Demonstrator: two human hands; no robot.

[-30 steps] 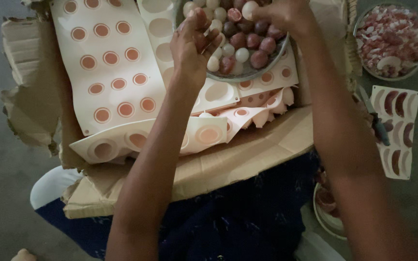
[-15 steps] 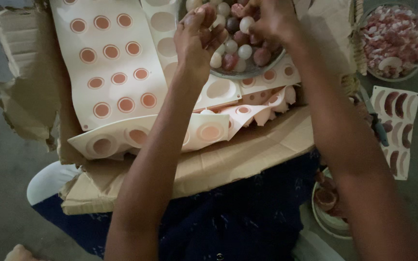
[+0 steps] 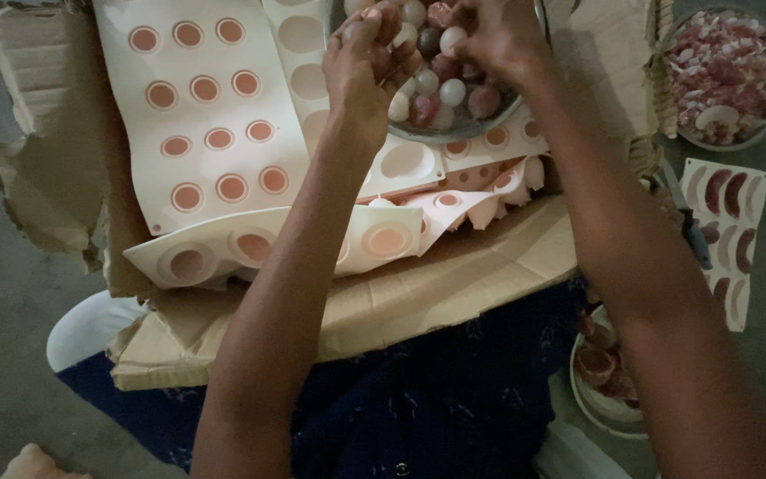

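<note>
Item: metal bowl (image 3: 454,133) of small round balls (image 3: 441,89), white and reddish, at 12 o'clock, resting on stacked cream moulds (image 3: 214,115) in a torn cardboard box (image 3: 454,284).
Left hand (image 3: 365,75): fingers curled narrow over the balls at the bowl's 9 o'clock edge; whether one is held, cannot tell.
Right hand (image 3: 494,35): fingers pinched among the balls at 1 o'clock.
Step, as judged: sorting or picking balls.
Next move calls for a light pinch and clean lift.
Also: second bowl (image 3: 724,75) at 2 o'clock; crescent mould (image 3: 729,235) at 3 o'clock.
</note>
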